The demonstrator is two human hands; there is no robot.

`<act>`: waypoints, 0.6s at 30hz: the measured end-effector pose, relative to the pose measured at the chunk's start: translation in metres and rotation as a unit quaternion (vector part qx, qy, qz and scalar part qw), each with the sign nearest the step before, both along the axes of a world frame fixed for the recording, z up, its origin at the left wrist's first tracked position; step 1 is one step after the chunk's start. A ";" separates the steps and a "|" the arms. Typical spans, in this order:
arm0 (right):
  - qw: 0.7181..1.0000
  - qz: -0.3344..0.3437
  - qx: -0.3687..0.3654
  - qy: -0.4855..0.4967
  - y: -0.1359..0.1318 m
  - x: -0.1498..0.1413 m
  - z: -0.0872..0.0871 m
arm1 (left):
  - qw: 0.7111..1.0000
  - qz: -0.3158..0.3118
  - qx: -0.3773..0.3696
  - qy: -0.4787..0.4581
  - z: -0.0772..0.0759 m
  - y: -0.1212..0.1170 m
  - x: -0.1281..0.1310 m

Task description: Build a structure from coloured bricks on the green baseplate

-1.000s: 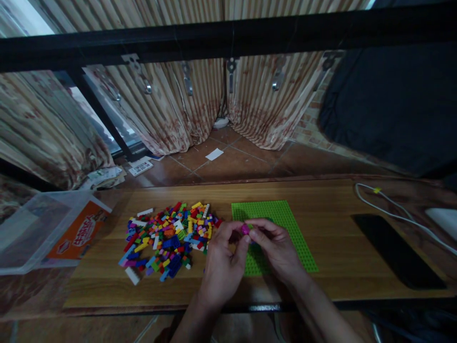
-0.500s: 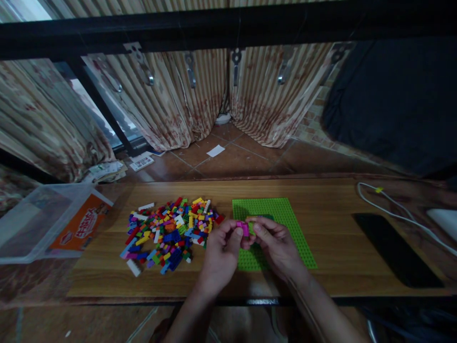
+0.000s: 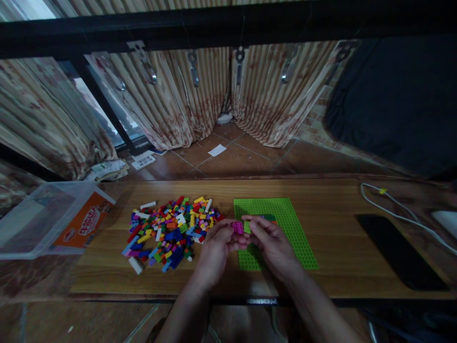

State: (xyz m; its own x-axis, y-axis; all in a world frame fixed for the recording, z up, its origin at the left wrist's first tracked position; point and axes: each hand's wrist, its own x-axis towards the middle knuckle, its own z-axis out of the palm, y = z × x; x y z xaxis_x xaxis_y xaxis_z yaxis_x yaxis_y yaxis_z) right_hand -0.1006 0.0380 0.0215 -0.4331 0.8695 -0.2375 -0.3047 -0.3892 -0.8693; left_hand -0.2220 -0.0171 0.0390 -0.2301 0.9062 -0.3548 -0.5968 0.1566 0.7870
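Note:
Above the left part of a green baseplate [image 3: 300,247], my two hands meet. My left hand [image 3: 216,245] is closed on a magenta toy brick [image 3: 237,227], whose studded or hollow side I cannot make out clearly. Between the fingertips of my right hand [image 3: 273,240] is a small lime green brick [image 3: 247,227], right beside the magenta one. Whether the two bricks are joined, I cannot tell. Behind my right fingers, a few dark green and orange pieces [image 3: 269,218] sit on the baseplate, partly hidden.
A spread pile of mixed coloured bricks [image 3: 173,234] lies left of my hands on the wooden table [image 3: 335,228]. Further left is a clear plastic box [image 3: 39,224] with an orange label. To the right lie a black flat object [image 3: 400,252] and a white cable [image 3: 364,193].
The magenta and lime green bricks have turned and show more between my fingers. My hands have shifted slightly left, uncovering more of the pieces on the baseplate.

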 end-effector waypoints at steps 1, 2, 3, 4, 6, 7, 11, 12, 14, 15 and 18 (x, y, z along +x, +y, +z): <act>1.000 0.000 0.004 -0.006 0.000 -0.001 -0.001 | 1.000 -0.004 -0.004 0.005 0.001 0.000 -0.001; 1.000 0.001 0.007 -0.011 -0.001 -0.002 -0.001 | 1.000 -0.008 -0.009 0.019 0.001 -0.001 -0.002; 1.000 0.005 0.010 -0.014 -0.002 -0.003 -0.002 | 0.999 -0.015 -0.013 0.044 0.000 -0.001 -0.003; 1.000 0.010 0.011 -0.017 -0.002 -0.005 -0.002 | 0.997 -0.023 -0.015 0.075 0.000 -0.001 -0.004; 0.999 0.020 0.013 -0.023 -0.004 -0.006 -0.002 | 0.989 -0.044 -0.009 0.144 -0.003 -0.001 -0.006; 0.999 0.020 0.014 -0.027 -0.004 -0.006 -0.002 | 0.983 -0.051 -0.003 0.178 -0.005 0.000 -0.007; 0.999 0.000 0.009 -0.032 -0.002 -0.003 -0.001 | 0.950 -0.028 -0.001 0.310 -0.009 -0.002 -0.021; 0.999 -0.008 0.006 -0.032 0.000 -0.001 0.000 | 0.936 -0.013 -0.006 0.351 -0.009 -0.003 -0.027; 0.999 -0.023 0.003 -0.034 0.003 0.003 0.001 | 0.893 0.014 -0.018 0.450 -0.008 -0.006 -0.041; 0.999 -0.030 0.004 -0.037 0.005 0.005 0.001 | 0.864 0.026 -0.027 0.502 -0.007 -0.008 -0.048; 0.998 -0.035 0.011 -0.045 0.007 0.009 0.001 | 0.799 0.040 -0.046 0.598 -0.005 -0.013 -0.069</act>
State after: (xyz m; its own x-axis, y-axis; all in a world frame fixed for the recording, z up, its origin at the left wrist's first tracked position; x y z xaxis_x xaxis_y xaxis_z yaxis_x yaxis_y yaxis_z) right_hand -0.0921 0.0455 0.0229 -0.3492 0.9022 -0.2533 -0.2498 -0.3502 -0.9027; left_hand -0.2908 -0.0298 0.0337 -0.5106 0.8541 0.0989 0.5635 0.2455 0.7888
